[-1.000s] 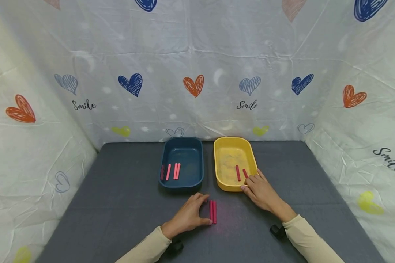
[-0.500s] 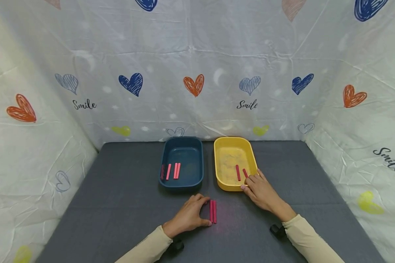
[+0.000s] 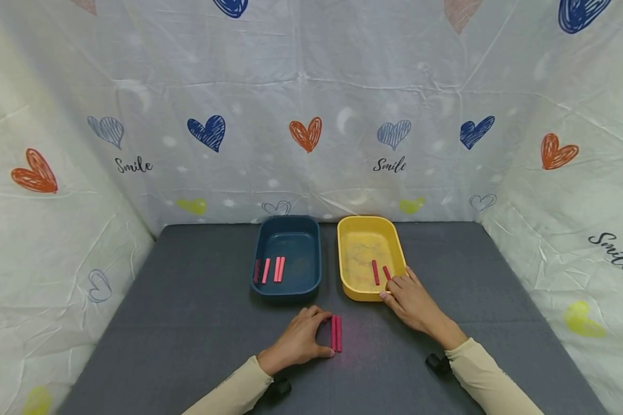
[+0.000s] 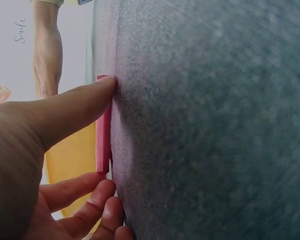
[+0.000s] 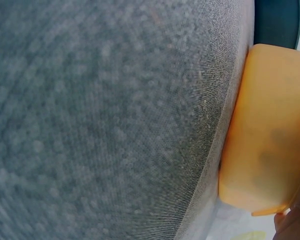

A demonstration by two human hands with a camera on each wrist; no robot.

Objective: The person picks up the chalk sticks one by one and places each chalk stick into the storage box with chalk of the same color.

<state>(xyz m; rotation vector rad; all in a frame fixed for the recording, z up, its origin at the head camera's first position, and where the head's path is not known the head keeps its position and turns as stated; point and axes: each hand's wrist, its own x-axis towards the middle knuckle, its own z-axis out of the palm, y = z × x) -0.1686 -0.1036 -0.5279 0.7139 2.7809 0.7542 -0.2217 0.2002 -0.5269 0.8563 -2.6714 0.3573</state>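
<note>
Two crimson-pink sticks (image 3: 338,334) lie side by side on the dark grey tabletop, between my hands. My left hand (image 3: 295,341) pinches the left one lengthwise, thumb at its near end and a finger at its far end. The left wrist view shows the thumb (image 4: 85,107) and fingers at opposite ends of the pink stick (image 4: 103,145). My right hand (image 3: 411,301) grips the near right corner of a yellow tray (image 3: 346,282), over its rim. Inside that tray are two red sticks (image 3: 375,272), one partly hidden by the fingers. The right wrist view shows the tray's outer wall (image 5: 265,135).
A dark blue tray (image 3: 315,276) stands left of the yellow one, with three pink sticks (image 3: 277,269) inside and a dark reddish strip at its left wall. A white heart-printed cloth (image 3: 342,98) hangs behind and at both sides. Dark wrist devices (image 3: 438,364) sit under the sleeves.
My left hand has shifted very slightly right, so its fingertips come up to the left stick's ends. The right hand, both trays and the sticks stay where they were.
</note>
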